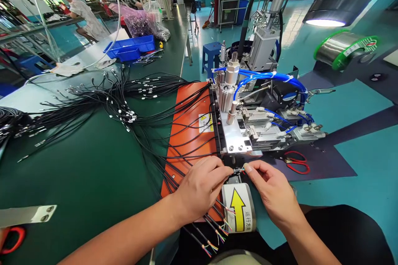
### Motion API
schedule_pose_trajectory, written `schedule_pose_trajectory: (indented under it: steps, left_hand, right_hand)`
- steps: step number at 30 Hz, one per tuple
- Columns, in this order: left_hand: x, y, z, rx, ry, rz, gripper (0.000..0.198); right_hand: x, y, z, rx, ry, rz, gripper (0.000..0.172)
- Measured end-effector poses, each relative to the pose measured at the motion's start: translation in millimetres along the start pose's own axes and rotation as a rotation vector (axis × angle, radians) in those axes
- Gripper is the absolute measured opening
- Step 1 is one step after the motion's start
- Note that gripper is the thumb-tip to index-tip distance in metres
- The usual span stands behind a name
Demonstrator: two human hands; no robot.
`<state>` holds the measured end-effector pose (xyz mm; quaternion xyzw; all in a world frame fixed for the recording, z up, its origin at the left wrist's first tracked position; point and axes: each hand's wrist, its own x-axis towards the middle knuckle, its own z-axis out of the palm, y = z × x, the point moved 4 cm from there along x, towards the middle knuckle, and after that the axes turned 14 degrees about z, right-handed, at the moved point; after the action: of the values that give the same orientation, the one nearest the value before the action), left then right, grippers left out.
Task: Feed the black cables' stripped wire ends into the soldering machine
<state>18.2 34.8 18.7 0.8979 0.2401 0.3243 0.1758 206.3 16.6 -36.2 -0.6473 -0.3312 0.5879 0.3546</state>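
Note:
My left hand (202, 186) is closed on a black cable (236, 171) just in front of the machine's metal plate. At that cable's stripped end, my right hand (270, 190) pinches the thin coloured wires (243, 169) between thumb and fingers. Below my left hand, several more black cables with fanned-out coloured wire ends (220, 232) hang over the near edge of the orange panel (192, 138). Between my hands and slightly nearer sits a white plate with a yellow arrow (238, 207). My left palm hides part of the cable.
A machine with pneumatic cylinders (226, 99) and blue tubes stands ahead. Red-handled scissors (297, 162) lie right of it. Bundled black cables (102, 95) cover the green table's (93, 165) far left. A solder spool (345, 49) and lamp (336, 0) are at upper right. Two people sit farther back.

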Motion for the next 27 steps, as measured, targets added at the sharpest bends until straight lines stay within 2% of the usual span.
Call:
schedule_pose_trajectory:
  steps: [27]
  left_hand:
    - [-3.2,-3.4,5.5,0.075,-0.054,-0.068,0.026]
  right_hand:
    - [1.7,7.1,6.1,0.032,0.024,0.015,0.04]
